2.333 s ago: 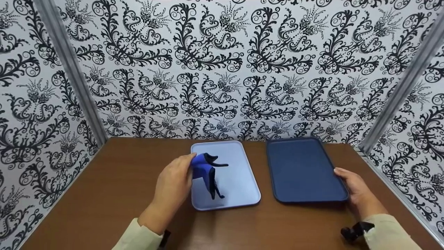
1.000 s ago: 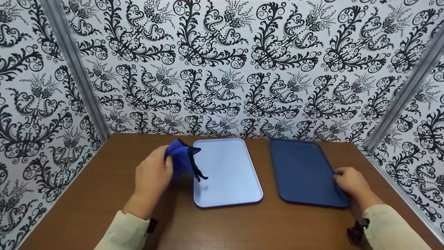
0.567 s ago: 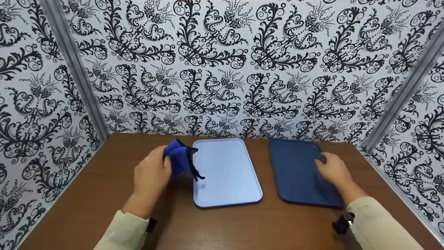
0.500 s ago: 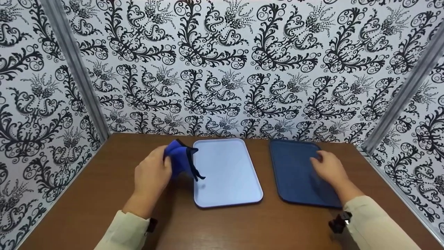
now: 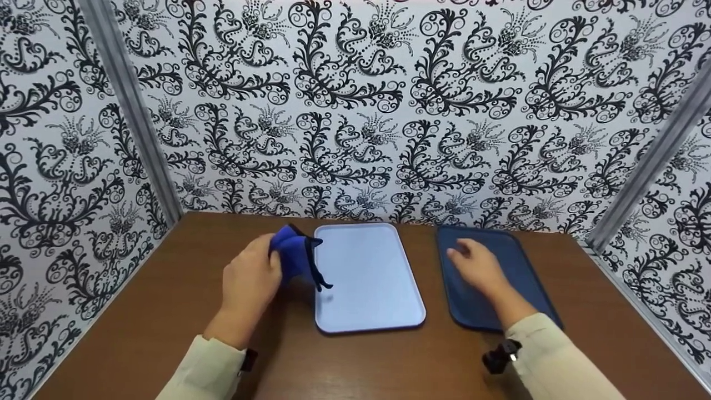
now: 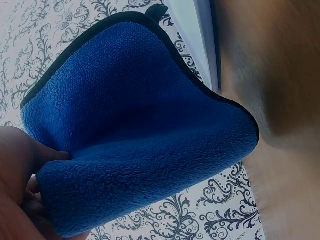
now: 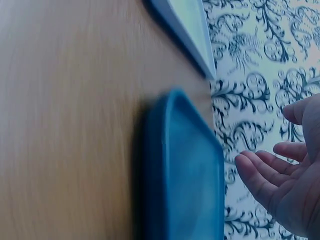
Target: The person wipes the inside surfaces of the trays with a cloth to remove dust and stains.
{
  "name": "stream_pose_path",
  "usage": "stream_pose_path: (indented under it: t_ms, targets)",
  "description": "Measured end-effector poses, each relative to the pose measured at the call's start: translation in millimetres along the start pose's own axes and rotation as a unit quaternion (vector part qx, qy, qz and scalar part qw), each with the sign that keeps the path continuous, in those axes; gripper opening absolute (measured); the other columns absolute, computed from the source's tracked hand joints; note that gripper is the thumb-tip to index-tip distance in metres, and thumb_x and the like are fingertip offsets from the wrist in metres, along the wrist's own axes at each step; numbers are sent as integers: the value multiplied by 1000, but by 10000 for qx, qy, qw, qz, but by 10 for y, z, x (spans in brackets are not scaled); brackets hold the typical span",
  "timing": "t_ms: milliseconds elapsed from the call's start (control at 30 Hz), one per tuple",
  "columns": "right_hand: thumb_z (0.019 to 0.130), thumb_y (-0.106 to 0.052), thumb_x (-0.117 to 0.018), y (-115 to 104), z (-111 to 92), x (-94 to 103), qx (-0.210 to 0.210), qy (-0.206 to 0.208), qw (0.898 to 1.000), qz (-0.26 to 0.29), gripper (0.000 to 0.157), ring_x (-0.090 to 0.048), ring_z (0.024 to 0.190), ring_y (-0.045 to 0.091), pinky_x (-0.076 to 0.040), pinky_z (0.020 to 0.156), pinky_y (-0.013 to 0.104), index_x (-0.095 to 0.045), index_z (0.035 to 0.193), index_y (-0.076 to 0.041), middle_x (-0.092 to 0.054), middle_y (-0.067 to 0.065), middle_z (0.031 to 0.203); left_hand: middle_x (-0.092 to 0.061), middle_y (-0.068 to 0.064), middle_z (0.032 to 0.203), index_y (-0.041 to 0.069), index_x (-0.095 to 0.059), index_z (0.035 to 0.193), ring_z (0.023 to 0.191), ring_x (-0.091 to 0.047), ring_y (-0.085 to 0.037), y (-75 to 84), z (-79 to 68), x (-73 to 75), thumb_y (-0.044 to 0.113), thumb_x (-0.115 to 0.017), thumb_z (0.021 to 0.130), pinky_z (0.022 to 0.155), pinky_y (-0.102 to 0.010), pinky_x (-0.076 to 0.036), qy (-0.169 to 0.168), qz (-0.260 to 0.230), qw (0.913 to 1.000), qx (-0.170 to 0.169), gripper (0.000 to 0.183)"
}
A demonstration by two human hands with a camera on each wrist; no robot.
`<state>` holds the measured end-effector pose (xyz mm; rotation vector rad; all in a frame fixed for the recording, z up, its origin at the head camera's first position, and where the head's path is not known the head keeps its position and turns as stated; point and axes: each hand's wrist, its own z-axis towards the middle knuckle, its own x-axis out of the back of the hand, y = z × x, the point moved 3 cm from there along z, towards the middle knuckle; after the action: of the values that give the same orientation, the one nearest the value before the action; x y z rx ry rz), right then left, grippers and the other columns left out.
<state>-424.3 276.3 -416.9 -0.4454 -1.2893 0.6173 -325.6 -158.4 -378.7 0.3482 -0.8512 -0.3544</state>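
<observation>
We see a folded blue, black-edged cloth (image 5: 293, 258) pinched in the left hand (image 5: 251, 278) beside a pale tray (image 5: 371, 278), a navy tray (image 5: 515, 269) lying below the right hand (image 5: 479, 268).

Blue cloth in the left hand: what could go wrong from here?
1. The left hand pinches the blue cloth at one side only; its loose, dark-edged end could snag on the pale tray, whose left rim it overlaps in the head view.
2. The right hand hovers over the dark blue tray without gripping it; a low sweep might bump the raised rim and shift it.
</observation>
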Motion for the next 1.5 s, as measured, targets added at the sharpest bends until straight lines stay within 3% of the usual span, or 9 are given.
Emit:
stream_pose_path:
  t_ms: [133,233,433,567,700,933,1033,1267,1500]
  targets:
    - [104,-25,-59,-137,-32,-194,-156,-146,9987,462,54,-70,101,39,-61,87,47,-51,145,9,-62,32,135,-75,-18,120,5,-69,124,98,-74,-46,9,-7,1,14,-63,98,81,-66,-58,17,21,10000,31,29]
    - [103,-25,-60,-211,-50,-341,-319,-281,9953,875,54,-71,87,31,-62,71,36,-50,146,7,-64,29,130,-76,-18,119,5,-70,123,97,-74,-46,21,-4,9,14,-63,97,80,-66,-58,21,27,10000,39,29]
    - [104,-26,-59,-279,-92,-603,-629,-639,9884,1226,58,-71,77,25,-61,65,32,-46,150,7,-62,29,133,-75,-18,120,4,-70,124,98,-74,-46,14,10,26,15,-63,98,82,-66,-58,10,6,10000,81,29]
    - [104,-24,-59,-296,-124,-743,-861,-792,9819,1487,58,-70,83,23,-62,62,34,-46,149,10,-60,31,139,-75,-18,120,4,-70,124,99,-74,-45,1,6,28,15,-63,98,82,-65,-58,-3,-10,10000,97,29]
    - [102,-22,-61,-312,-153,-832,-1002,-756,9783,1649,52,-69,97,27,-63,67,38,-54,142,10,-64,29,133,-75,-18,120,5,-69,125,98,-74,-45,-1,5,24,15,-63,98,81,-66,-58,-25,1,10000,88,29]
    - [98,-15,-63,-317,-168,-857,-561,-385,9920,1066,39,-64,121,39,-51,107,52,-67,126,11,-67,29,131,-75,-19,120,5,-69,125,98,-74,-45,-4,5,20,15,-63,98,81,-65,-58,-10,42,10000,54,29]
    - [97,-13,-64,-298,-166,-856,-579,-364,9920,1062,36,-65,119,39,-52,106,53,-68,124,11,-69,28,128,-75,-19,120,5,-69,125,98,-74,-45,-2,3,14,15,-63,98,82,-65,-59,-6,25,10000,37,29]
    - [93,-4,-65,-296,-149,-875,-522,-487,9908,1146,31,-68,97,28,-59,88,43,-70,120,12,-72,25,116,-75,-17,121,5,-70,125,99,-74,-45,1,-2,9,13,-64,96,80,-67,-58,-39,85,9999,53,31]
    - [89,-2,-72,-273,-140,-889,-599,-545,9928,885,30,-64,95,26,-57,90,44,-71,116,11,-72,20,108,-75,-18,120,4,-69,125,97,-74,-46,8,-9,-15,13,-65,97,80,-66,-58,-45,105,9999,-12,30]
